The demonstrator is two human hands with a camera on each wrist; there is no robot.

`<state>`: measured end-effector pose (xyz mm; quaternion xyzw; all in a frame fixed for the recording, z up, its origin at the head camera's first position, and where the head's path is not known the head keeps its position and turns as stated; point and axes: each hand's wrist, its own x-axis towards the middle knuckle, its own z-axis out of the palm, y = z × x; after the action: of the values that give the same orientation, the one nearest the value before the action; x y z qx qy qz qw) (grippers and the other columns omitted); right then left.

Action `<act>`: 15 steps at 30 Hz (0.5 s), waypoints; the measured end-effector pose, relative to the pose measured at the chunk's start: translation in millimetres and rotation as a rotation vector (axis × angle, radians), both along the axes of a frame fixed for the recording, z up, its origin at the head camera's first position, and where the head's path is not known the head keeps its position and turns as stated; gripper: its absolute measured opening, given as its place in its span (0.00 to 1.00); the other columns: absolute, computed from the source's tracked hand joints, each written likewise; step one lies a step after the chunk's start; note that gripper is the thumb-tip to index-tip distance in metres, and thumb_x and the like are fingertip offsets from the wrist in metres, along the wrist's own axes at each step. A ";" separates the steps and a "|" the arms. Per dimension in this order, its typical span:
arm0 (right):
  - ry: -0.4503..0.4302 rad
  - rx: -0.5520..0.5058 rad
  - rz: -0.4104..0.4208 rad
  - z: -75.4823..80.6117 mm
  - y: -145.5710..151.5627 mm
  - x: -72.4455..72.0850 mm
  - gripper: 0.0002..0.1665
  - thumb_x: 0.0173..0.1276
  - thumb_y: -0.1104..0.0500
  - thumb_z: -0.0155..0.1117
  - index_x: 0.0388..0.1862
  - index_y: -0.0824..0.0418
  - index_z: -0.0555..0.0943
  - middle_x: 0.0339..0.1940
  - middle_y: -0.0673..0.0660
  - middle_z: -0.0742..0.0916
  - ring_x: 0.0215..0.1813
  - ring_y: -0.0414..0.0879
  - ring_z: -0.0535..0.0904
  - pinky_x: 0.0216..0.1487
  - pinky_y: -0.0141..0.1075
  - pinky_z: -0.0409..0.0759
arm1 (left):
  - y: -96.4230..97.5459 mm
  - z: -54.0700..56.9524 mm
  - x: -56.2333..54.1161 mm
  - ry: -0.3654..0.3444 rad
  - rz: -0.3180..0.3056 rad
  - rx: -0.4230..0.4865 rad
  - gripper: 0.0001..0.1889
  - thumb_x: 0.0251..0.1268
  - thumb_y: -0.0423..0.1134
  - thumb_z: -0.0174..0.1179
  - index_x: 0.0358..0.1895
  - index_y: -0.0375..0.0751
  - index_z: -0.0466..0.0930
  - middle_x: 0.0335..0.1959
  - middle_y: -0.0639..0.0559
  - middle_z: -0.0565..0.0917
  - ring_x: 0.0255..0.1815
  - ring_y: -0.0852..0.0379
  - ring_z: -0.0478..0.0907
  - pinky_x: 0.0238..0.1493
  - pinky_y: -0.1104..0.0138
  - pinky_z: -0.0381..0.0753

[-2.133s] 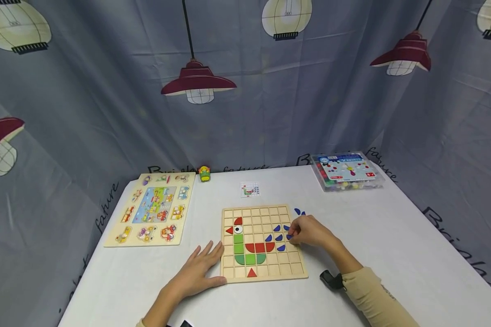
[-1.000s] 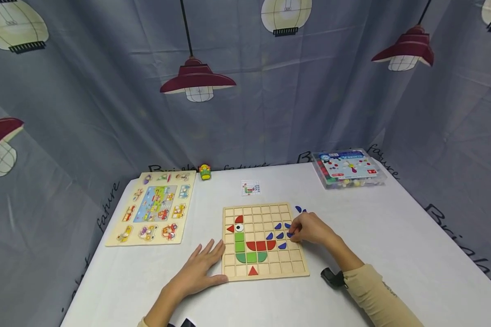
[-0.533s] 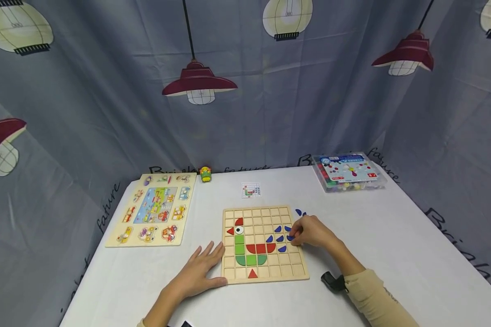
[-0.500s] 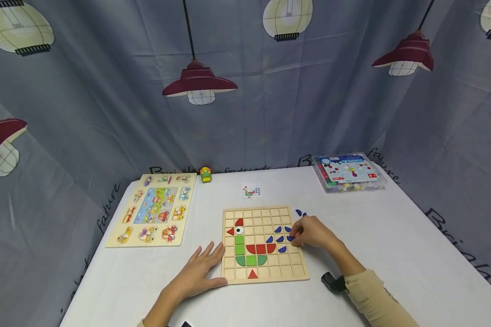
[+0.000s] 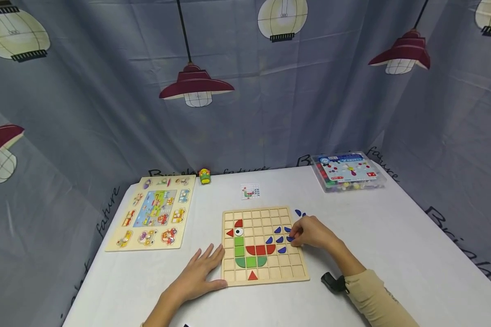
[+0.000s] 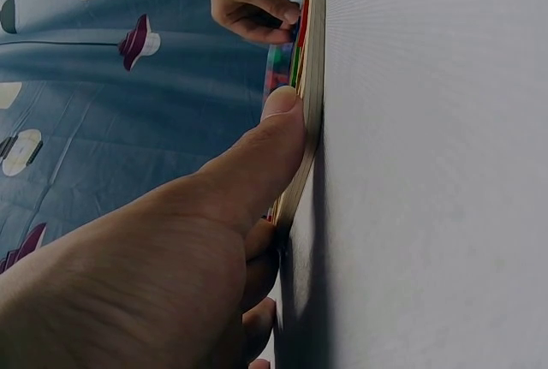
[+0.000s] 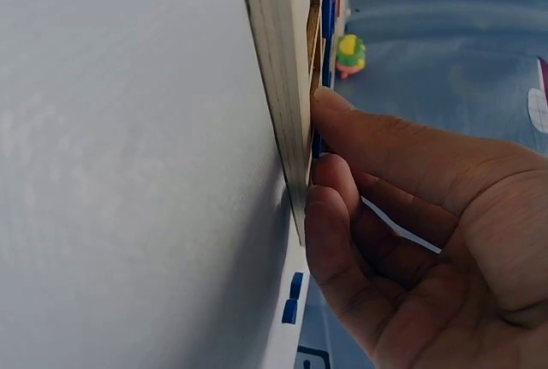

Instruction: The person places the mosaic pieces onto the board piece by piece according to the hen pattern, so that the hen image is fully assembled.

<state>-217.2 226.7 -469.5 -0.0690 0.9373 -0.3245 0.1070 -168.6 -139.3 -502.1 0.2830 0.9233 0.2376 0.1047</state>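
Note:
A square wooden grid board (image 5: 284,272) lies on the white table. Red, green and blue pieces and a round eye piece (image 5: 238,231) form a bird in its cells. My left hand (image 5: 197,276) rests with spread fingers against the board's left side, the thumb (image 6: 278,121) on its edge. At the right side, my right hand (image 5: 314,232) pinches a blue petal-shaped piece (image 5: 289,239) low over a cell. In the right wrist view this piece (image 7: 318,144) shows as a sliver between thumb and fingers. Several more blue pieces (image 5: 282,250) lie in nearby cells.
Two loose blue pieces (image 5: 297,212) lie beyond the board's upper right corner. A small pattern card (image 5: 250,191) sits behind the board. A vehicle puzzle (image 5: 137,245) is at the left, a small toy figure (image 5: 204,176) at the back, a clear plastic box (image 5: 347,170) at the back right.
The head view shifts slightly. Both hands stay in place, the right one still at the blue piece by the board's right edge.

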 end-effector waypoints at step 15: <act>0.170 -0.009 0.050 19.1 32.0 -20.9 0.13 0.53 0.62 0.76 0.39 0.63 0.87 0.28 0.50 0.84 0.31 0.40 0.74 0.31 0.28 0.74 | -1.8 -0.3 -0.2 -0.008 0.002 -0.002 0.48 0.56 0.68 0.59 0.74 0.41 0.60 0.77 0.50 0.60 0.80 0.44 0.50 0.79 0.45 0.43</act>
<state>-238.1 258.7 -450.4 -0.1201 0.9394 -0.3191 0.0348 -168.8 -141.1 -502.4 0.2808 0.9234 0.2380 0.1085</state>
